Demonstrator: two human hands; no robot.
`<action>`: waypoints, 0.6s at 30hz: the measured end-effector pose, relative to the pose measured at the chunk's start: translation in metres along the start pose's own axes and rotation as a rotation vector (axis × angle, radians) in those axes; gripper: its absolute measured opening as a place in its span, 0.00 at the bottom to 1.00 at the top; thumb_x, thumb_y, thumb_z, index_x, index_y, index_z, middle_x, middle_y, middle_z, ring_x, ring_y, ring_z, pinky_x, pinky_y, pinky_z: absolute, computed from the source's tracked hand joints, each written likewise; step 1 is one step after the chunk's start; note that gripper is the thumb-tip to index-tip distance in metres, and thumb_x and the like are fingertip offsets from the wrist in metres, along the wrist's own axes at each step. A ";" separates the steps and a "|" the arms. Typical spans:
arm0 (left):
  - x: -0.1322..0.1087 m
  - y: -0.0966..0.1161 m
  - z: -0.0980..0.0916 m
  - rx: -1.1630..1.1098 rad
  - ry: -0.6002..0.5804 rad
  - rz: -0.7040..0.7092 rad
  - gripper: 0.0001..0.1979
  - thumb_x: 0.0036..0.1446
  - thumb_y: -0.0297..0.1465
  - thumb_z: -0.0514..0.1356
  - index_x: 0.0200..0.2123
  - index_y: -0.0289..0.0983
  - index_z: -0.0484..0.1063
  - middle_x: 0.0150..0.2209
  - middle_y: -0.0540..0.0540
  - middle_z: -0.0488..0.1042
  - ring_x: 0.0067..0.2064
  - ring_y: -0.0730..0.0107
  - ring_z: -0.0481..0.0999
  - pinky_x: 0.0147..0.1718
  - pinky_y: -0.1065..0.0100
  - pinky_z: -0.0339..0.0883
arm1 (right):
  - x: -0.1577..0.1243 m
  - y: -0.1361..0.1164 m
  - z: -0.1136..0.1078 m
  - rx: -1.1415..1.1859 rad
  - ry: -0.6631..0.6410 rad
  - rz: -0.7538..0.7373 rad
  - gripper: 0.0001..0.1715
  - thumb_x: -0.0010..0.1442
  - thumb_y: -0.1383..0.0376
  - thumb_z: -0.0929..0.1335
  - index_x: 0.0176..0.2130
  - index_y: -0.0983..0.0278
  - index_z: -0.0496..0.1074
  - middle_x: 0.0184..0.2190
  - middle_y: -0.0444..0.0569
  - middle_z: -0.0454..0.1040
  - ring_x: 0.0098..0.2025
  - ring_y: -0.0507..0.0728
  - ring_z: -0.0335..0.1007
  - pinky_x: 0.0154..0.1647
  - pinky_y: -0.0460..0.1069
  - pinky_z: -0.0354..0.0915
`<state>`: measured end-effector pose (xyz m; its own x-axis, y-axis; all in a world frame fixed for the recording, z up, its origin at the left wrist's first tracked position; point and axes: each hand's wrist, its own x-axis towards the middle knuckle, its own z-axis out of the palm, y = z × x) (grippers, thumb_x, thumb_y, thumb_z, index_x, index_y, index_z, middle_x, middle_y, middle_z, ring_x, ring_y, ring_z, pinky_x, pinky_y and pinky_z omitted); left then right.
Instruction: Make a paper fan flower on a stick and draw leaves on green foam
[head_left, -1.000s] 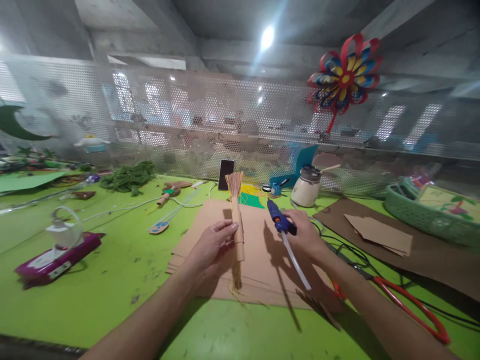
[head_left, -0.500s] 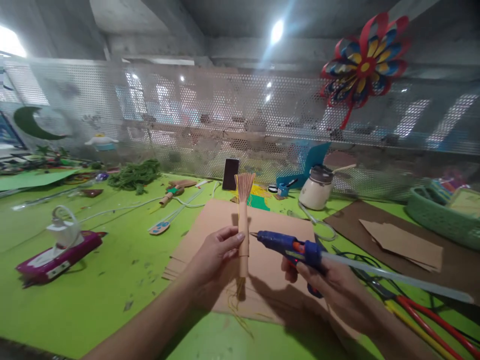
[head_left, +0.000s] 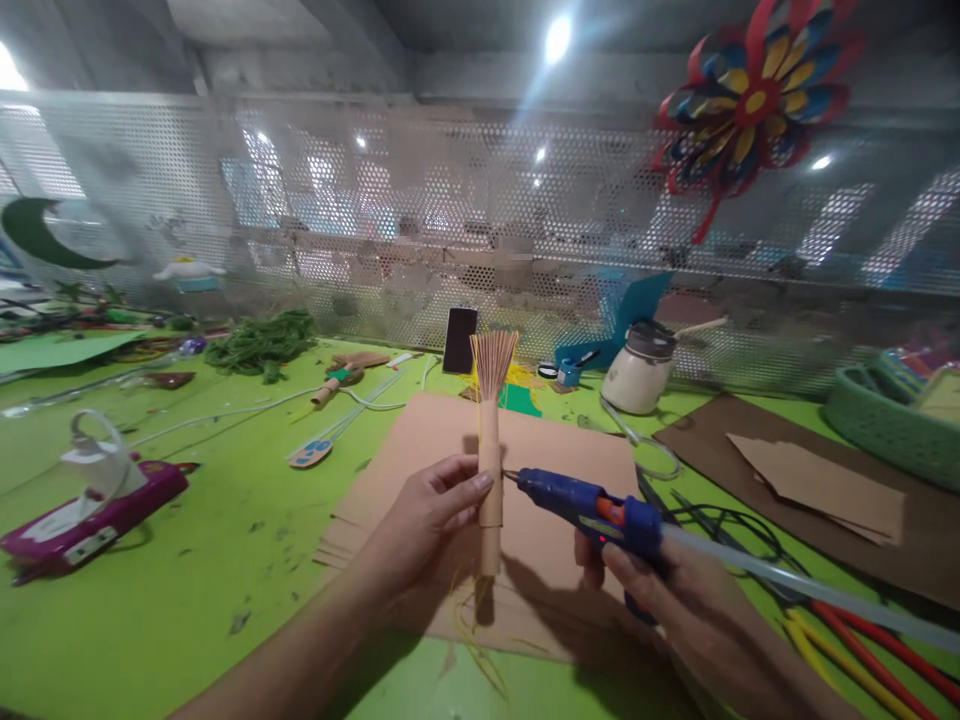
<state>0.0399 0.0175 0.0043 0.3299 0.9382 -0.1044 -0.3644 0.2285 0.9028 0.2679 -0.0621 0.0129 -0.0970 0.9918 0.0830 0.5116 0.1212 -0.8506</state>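
Between the fingertips and thumb of my left hand [head_left: 442, 505] stands a rolled brown paper tube [head_left: 490, 440], its top end cut into a fan of thin strips. Yellow strands [head_left: 480, 645] hang from its bottom end. My right hand [head_left: 660, 590] is wrapped round the handle of a blue glue gun [head_left: 589, 500], and a long clear glue stick [head_left: 795, 580] sticks out of its back. The gun's nozzle points left, at or very close to the tube's right side; I cannot tell whether they touch. Brown card sheets [head_left: 420, 440] lie beneath both hands.
A purple power strip [head_left: 97, 525] sits at the left on the green table [head_left: 225, 560]. Scissors [head_left: 862, 640] and black cable lie at the right. Farther back are a phone [head_left: 460, 340], a white jar [head_left: 637, 375], green yarn [head_left: 262, 343] and a green basket [head_left: 892, 425].
The glue gun's nozzle has come nearer the tube's right side. My view has tilted and shifted slightly. Both hands keep their hold.
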 end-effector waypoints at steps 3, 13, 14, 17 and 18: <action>-0.001 0.001 0.001 -0.016 -0.002 0.007 0.13 0.48 0.32 0.71 0.39 0.35 0.79 0.40 0.41 0.78 0.42 0.63 0.75 0.43 0.65 0.68 | -0.003 -0.003 0.002 -0.001 0.056 0.012 0.27 0.62 0.44 0.61 0.33 0.63 0.74 0.29 0.49 0.72 0.30 0.56 0.66 0.28 0.48 0.62; -0.001 0.004 0.001 -0.011 0.025 0.024 0.11 0.47 0.31 0.72 0.35 0.35 0.78 0.37 0.43 0.79 0.38 0.68 0.76 0.40 0.69 0.69 | -0.009 -0.002 0.005 0.003 0.066 0.013 0.28 0.60 0.43 0.63 0.33 0.63 0.75 0.29 0.50 0.74 0.31 0.58 0.69 0.31 0.49 0.64; -0.001 0.004 0.001 -0.010 0.030 0.025 0.11 0.47 0.31 0.72 0.35 0.35 0.78 0.36 0.44 0.79 0.38 0.68 0.76 0.40 0.70 0.69 | -0.009 -0.003 0.006 0.008 0.084 0.018 0.28 0.60 0.42 0.63 0.33 0.63 0.75 0.29 0.50 0.74 0.31 0.58 0.69 0.31 0.50 0.64; 0.000 0.004 0.000 -0.022 0.029 0.016 0.12 0.46 0.31 0.72 0.35 0.35 0.78 0.35 0.43 0.79 0.37 0.66 0.77 0.39 0.69 0.70 | -0.010 -0.005 0.007 0.009 0.111 0.034 0.28 0.60 0.42 0.63 0.33 0.62 0.74 0.28 0.49 0.74 0.30 0.57 0.68 0.30 0.50 0.64; -0.001 0.003 0.001 -0.024 0.022 0.009 0.12 0.46 0.31 0.72 0.36 0.35 0.78 0.36 0.42 0.79 0.37 0.66 0.77 0.39 0.69 0.70 | -0.009 -0.005 0.007 0.003 0.105 0.029 0.28 0.60 0.42 0.63 0.33 0.62 0.73 0.27 0.49 0.73 0.28 0.57 0.67 0.29 0.49 0.64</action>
<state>0.0390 0.0174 0.0075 0.3074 0.9457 -0.1059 -0.3879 0.2261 0.8936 0.2606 -0.0716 0.0124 0.0080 0.9936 0.1125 0.5100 0.0927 -0.8552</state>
